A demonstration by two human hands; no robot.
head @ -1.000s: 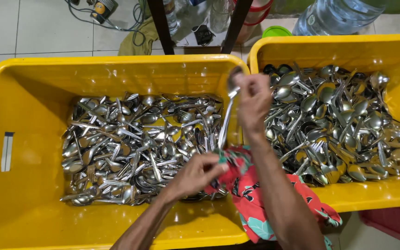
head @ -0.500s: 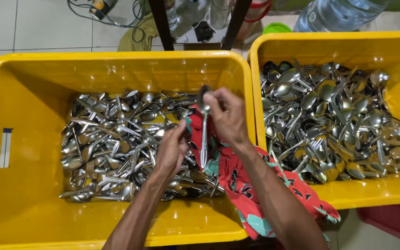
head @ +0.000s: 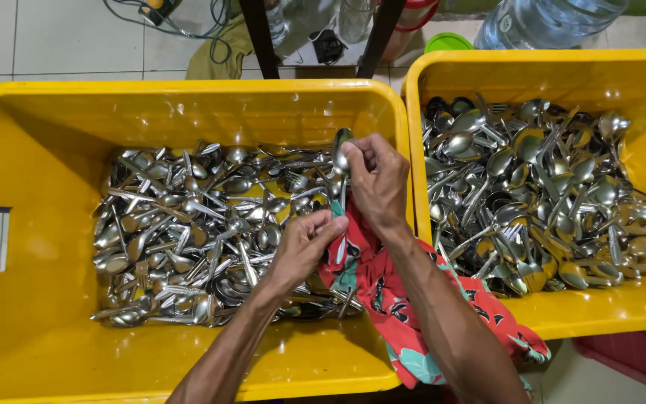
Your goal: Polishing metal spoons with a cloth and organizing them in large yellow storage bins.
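your right hand (head: pixel 377 183) is pinched shut on a steel spoon (head: pixel 342 161), bowl end up, held upright over the right end of the left yellow crate (head: pixel 54 135). your left hand (head: pixel 304 247) is closed around the red patterned cloth (head: pixel 383 292), pressing it against the spoon's handle just below your right fingers. the cloth trails down over your right forearm and across the crate's front rim.

to wipe this one well, keep the right pinch high, close under the bowl, so the whole handle stays free for the cloth. wrap the cloth fully round the handle with your left fingers and thumb and draw along its length in one stroke, not dabbing. then shift your grip so the bowl itself gets covered, front and back; from here i cannot tell whether the bowl is already clean.

keep the spoon above the heap of spoons and forks (head: pixel 203 232) in the left crate, so a slip drops it back there and not into the heap of cutlery (head: pixel 540 194) in the right yellow crate (head: pixel 637 75) beside it. mind the loose cloth tail: it hangs near the utensil tips and could snag.
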